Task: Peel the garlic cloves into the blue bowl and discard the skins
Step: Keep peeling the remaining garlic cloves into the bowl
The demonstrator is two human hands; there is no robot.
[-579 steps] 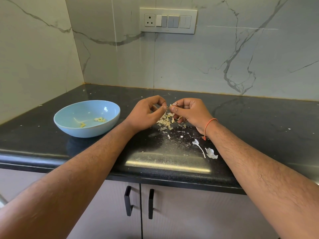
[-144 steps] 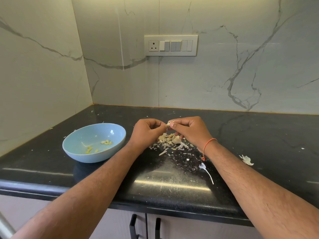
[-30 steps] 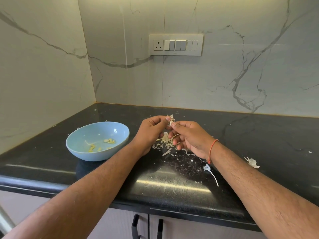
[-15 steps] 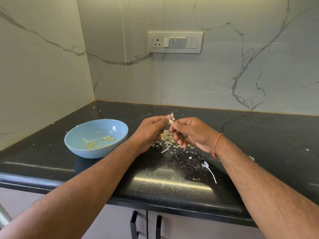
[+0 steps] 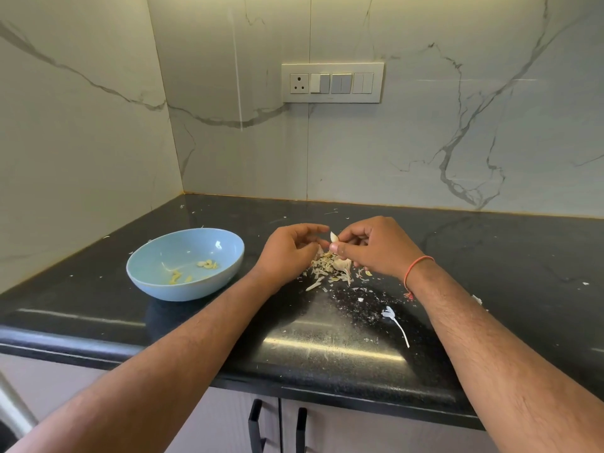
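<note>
Right hand (image 5: 376, 248) pinches clove (image 5: 333, 237) between thumb and fingers. Left hand (image 5: 289, 248) curled; hold indeterminate. Skins (image 5: 330, 269) beneath; bowl (image 5: 186, 264) at 9 o'clock.

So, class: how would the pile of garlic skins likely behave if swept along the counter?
The garlic skins look thin and flaky, so probably very light and apt to scatter. Flecks already dot the black counter, so some would likely cling behind.

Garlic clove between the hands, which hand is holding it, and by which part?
The right hand pinches the garlic clove at its lower end, thumb and fingertips; its pointed tip sticks up. The left hand appears empty.
</note>
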